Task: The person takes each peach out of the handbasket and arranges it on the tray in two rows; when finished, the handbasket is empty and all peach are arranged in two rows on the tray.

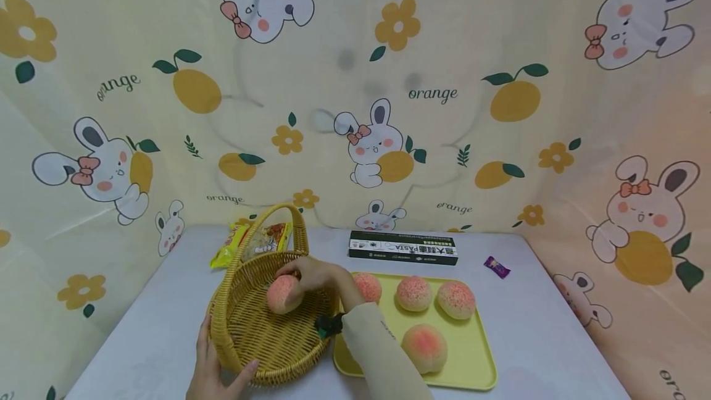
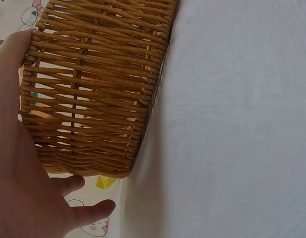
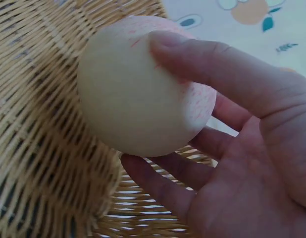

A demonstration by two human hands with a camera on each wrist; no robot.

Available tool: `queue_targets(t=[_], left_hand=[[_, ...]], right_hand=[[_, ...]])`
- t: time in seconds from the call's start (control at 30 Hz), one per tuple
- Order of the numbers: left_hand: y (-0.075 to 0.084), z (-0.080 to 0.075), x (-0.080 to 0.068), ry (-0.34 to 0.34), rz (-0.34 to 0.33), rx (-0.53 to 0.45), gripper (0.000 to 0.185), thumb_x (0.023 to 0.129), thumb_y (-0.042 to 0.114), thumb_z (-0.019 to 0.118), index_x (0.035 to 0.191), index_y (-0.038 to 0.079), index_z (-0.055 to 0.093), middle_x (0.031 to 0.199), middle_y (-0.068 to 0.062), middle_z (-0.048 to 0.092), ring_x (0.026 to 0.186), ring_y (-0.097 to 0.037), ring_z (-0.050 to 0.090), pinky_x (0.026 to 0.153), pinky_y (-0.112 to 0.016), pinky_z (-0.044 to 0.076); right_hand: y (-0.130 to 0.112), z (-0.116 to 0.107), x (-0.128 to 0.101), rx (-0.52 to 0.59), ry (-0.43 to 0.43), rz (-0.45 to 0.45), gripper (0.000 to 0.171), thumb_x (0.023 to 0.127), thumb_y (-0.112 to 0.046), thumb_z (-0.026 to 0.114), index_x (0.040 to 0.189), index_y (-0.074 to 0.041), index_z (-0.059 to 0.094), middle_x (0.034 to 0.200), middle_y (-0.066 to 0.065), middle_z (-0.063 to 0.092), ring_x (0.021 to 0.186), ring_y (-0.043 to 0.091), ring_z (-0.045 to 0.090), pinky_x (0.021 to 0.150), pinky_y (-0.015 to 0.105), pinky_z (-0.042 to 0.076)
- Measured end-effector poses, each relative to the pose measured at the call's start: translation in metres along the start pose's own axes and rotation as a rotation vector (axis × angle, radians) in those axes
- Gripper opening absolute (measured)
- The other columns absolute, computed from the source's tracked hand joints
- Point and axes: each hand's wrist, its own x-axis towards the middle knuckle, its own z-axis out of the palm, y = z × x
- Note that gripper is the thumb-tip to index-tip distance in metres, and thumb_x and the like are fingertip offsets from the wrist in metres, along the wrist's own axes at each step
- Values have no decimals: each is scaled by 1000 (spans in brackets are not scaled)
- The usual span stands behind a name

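A yellow wicker basket [image 1: 289,378] with a tall arched handle stands left of centre in the head view. Inside it, my right hand [image 1: 318,275] holds a pink-speckled, pale peach [image 1: 282,296] between thumb and fingers. The right wrist view shows the thumb on top of the peach [image 3: 138,94] and fingers beneath, with the basket weave behind. At the basket's near left side rests my left hand [image 1: 213,372], thumb by the front rim. In the left wrist view its fingers [image 2: 96,212] spread loosely beside the woven wall [image 2: 93,94].
Right of the basket, a yellow tray [image 1: 469,375] carries several peaches, partly behind my right sleeve [image 1: 378,344]. A black pasta box [image 1: 402,248] lies behind the tray, a small purple packet [image 1: 497,266] to its right. Yellow snack bags [image 1: 228,249] lie behind the basket.
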Motion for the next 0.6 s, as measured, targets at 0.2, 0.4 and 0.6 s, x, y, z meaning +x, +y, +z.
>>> queue_targets(t=[0.2,0.4,0.6], left_hand=[[-2,1,-1,24,23,6,109,87,53,72,161,9,5,162,-21,-12,145,-52,8,99,-77,28],[-7,4,-1,84,84,3,106,87,47,75,162,13,8,163,-19,-8,144,-52,14,95,-78,32],[-10,5,0,98,118,-14,104,86,42,77,162,15,10,164,-15,-10,145,-50,12,94,-78,32]], right_hand=[[-8,-12,-10,2,32,-79,61,83,-17,81,139,-7,59,125,-3,62,102,7,58,84,24,50],[-18,-28,-28,18,75,-111,60,85,-21,79,140,-12,59,126,-2,63,103,7,60,84,25,52],[-22,-43,-52,20,96,-131,61,85,-19,78,142,-11,57,135,2,59,109,12,59,84,28,52]])
